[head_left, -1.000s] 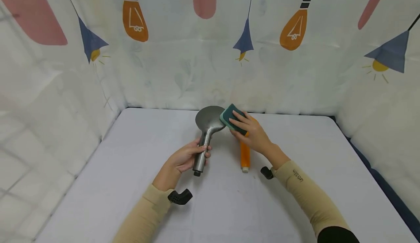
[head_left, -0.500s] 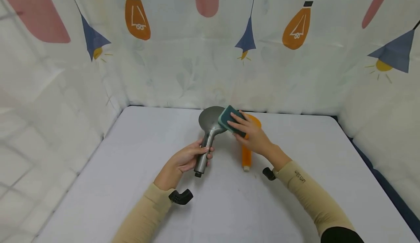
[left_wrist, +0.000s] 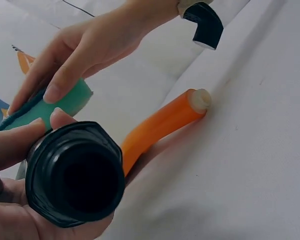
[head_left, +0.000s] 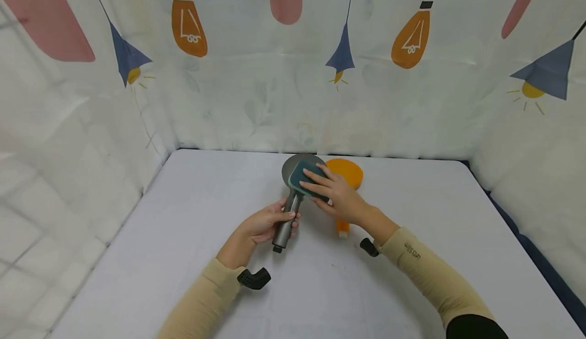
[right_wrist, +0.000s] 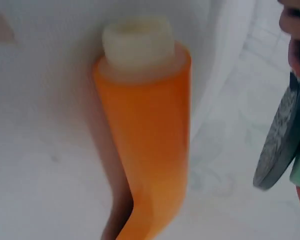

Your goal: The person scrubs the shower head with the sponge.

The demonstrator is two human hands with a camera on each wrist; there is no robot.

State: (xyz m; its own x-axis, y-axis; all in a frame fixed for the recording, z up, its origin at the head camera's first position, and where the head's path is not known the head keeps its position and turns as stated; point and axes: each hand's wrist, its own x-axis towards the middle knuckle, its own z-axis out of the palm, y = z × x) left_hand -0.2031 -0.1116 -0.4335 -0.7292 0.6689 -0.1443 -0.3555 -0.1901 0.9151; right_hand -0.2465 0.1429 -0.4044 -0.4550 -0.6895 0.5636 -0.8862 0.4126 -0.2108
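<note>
My left hand (head_left: 265, 223) grips a grey handheld shower head (head_left: 283, 233) by its handle, with the head tilted up and away. In the left wrist view its black threaded end (left_wrist: 75, 175) faces the camera. A sponge (head_left: 299, 177), dark on top and light green beneath, covers part of the grey head's face. My right hand (head_left: 341, 195) holds that sponge, fingers spread on its dark side and thumb at its edge. Just behind the right hand lies an orange shower head (head_left: 346, 170), its handle (right_wrist: 145, 145) partly hidden by that hand in the head view.
Everything is over a white-covered table (head_left: 192, 186). White fabric walls (head_left: 274, 110) printed with lamps and bulbs stand at the back and sides. A black wrist camera (head_left: 254, 279) sits on the left sleeve, another (head_left: 369, 247) on the right one.
My right hand has slid the sponge left and slightly down, from the grey head's right edge onto its face. The grey shower head has shifted slightly right and down. More of the orange head shows.
</note>
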